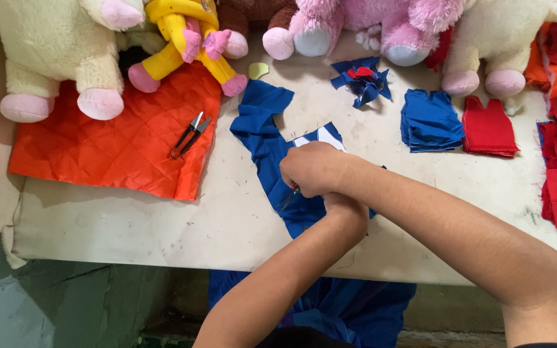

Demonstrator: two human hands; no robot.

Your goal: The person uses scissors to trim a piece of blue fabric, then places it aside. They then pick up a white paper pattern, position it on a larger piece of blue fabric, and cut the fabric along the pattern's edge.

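At the centre of the frame the right hand [311,169] is closed in a fist around scissors [289,196], whose tips show just below its knuckles over the blue cloth [267,145]. The left hand [345,207] lies tucked beneath the right wrist, pressed on the same cloth; whether it is open or closed cannot be told. A white pattern piece [322,138] peeks out above the right hand. The cloth runs from mid-table [162,225] over the near edge. At left, snips [189,135] rest on orange quilting [124,145]. Upper right lie a blue stack [430,120] and a red stack [488,129], with plush toys [53,51] along the top.
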